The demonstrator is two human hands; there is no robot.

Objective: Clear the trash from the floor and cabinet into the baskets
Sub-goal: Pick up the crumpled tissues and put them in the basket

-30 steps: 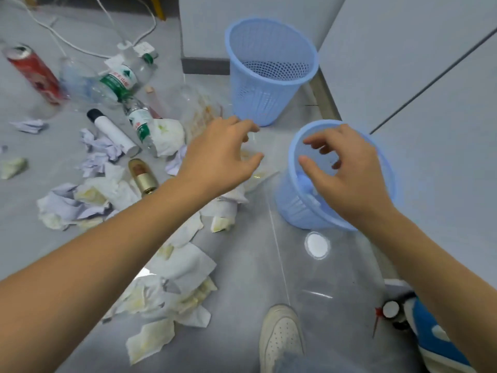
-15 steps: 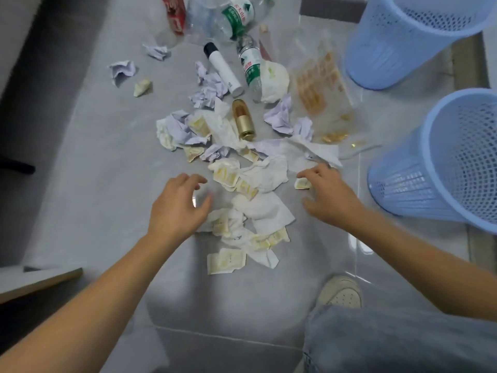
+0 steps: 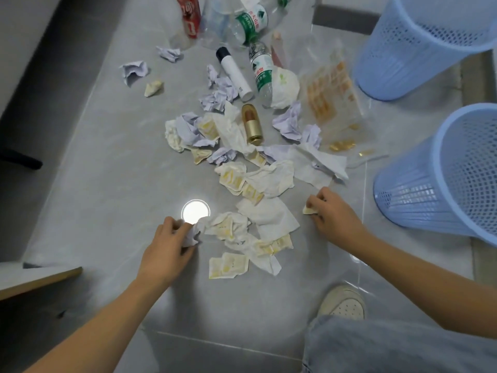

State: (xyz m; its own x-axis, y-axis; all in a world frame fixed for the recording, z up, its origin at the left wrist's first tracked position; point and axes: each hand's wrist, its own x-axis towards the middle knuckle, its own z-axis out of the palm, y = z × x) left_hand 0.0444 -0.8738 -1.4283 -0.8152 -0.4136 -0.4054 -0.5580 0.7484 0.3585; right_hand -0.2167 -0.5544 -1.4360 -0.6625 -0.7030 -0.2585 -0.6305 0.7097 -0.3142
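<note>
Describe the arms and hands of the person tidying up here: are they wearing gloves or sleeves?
No gloves and no sleeves show. Both forearms are bare all the way to the frame's edge, and the left hand and right hand are bare too, with no watch, ring or bracelet in sight. Lower down you can see light blue denim trousers and a white shoe with small perforations on its toe.

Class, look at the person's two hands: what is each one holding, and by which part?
Left hand pinches a crumpled white tissue at its near edge. Right hand pinches a small yellowish paper scrap by its right end.
</note>
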